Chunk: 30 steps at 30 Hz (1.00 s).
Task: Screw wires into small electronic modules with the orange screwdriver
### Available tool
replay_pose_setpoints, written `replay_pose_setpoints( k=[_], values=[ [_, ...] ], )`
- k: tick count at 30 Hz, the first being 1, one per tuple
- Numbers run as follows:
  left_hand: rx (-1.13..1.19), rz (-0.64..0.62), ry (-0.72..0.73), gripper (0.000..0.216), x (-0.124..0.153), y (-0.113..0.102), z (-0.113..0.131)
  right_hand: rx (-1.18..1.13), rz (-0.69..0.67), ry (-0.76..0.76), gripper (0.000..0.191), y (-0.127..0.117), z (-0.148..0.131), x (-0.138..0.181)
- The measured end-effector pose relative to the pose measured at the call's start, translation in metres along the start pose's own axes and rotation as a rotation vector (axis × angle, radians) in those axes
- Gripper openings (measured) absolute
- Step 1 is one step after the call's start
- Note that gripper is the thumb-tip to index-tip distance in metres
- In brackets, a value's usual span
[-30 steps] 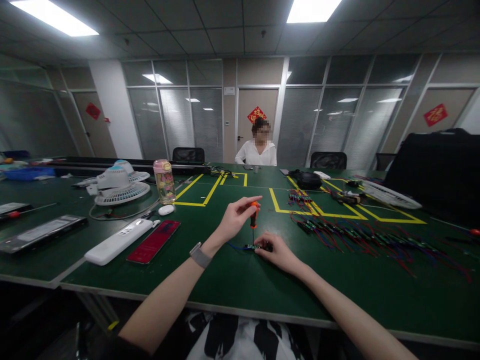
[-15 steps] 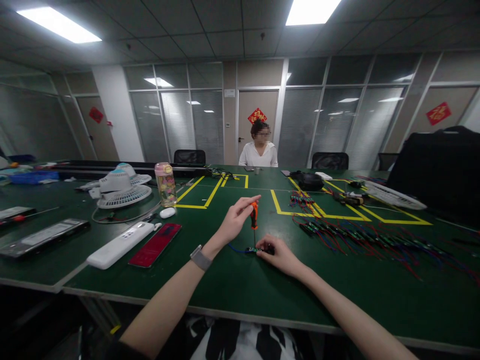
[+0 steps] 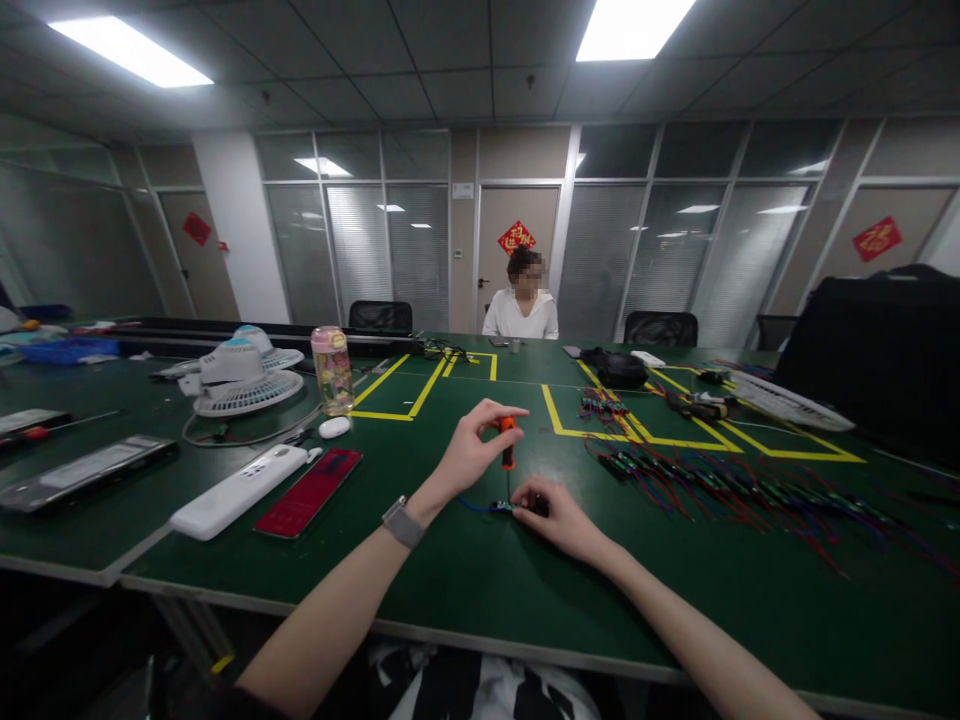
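My left hand [image 3: 478, 445] grips an orange-and-black screwdriver [image 3: 508, 452] by the handle, thumb and fingers around its top. The screwdriver stands upright, its thin shaft pointing down at a small green circuit board [image 3: 502, 507] on the table. Closed on the right end of that board is my right hand [image 3: 553, 512], its fingertips pressing it against the tabletop. A blue wire [image 3: 474, 506] runs out from the board's left end. Whether the screwdriver's tip sits in a screw is too small to tell.
Several wired circuit boards [image 3: 720, 480] lie in a row on the right. On the left are a red phone [image 3: 309, 493], a white power bank [image 3: 238, 490], a bottle [image 3: 332, 372] and white fans [image 3: 247, 390]. A person [image 3: 521, 305] sits across the green table [image 3: 450, 590].
The left hand's fingers have shifted on the screwdriver handle, the thumb now showing across it. My right hand stays on the board. The camera view has tipped slightly.
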State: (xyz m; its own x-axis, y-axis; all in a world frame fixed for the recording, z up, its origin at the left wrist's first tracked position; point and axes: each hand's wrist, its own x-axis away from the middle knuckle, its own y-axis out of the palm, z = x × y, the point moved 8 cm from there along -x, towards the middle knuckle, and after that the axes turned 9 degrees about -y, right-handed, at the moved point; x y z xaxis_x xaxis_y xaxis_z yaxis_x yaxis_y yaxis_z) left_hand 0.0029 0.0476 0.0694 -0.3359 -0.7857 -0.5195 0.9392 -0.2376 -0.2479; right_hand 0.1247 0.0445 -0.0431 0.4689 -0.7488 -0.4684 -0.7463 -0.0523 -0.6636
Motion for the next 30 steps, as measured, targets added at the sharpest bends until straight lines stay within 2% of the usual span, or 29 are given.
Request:
replay_pose_setpoints(
  k=[5,10,15,16,19,21,24,26,29,30],
  values=[
    [0.081,-0.137,-0.053,0.037,0.001,0.011,-0.001,-0.014,0.006,0.006,0.009,0.0,0.0,0.0],
    [0.05,-0.055,-0.045,0.034,-0.001,0.005,0.0,-0.023,0.001,0.015,0.008,-0.001,-0.001,-0.001],
    [0.113,-0.196,-0.055,0.036,0.0,0.016,0.004,-0.012,-0.012,0.036,0.009,0.0,-0.002,-0.003],
    [0.095,-0.192,-0.057,0.036,0.0,0.016,0.004,-0.005,-0.01,0.035,0.009,0.0,-0.002,-0.003],
    [-0.019,-0.047,-0.04,0.03,0.0,0.007,0.004,0.007,-0.006,0.026,0.009,0.0,-0.002,-0.003],
    [-0.066,0.003,-0.019,0.029,0.0,0.002,0.005,0.009,-0.005,0.012,0.01,0.0,-0.002,-0.003],
    [0.0,-0.108,-0.024,0.034,0.0,0.008,0.003,0.004,0.003,0.01,0.011,0.0,-0.001,-0.002],
    [0.019,-0.107,-0.04,0.034,0.0,0.008,-0.001,-0.007,0.003,0.013,0.01,0.0,0.0,-0.001],
    [-0.089,0.095,0.01,0.027,0.0,-0.007,-0.001,-0.014,0.008,0.011,0.008,-0.001,0.001,0.0],
    [-0.116,0.124,0.025,0.027,0.0,-0.008,-0.001,-0.01,0.011,0.01,0.008,-0.002,0.001,0.001]
  ],
)
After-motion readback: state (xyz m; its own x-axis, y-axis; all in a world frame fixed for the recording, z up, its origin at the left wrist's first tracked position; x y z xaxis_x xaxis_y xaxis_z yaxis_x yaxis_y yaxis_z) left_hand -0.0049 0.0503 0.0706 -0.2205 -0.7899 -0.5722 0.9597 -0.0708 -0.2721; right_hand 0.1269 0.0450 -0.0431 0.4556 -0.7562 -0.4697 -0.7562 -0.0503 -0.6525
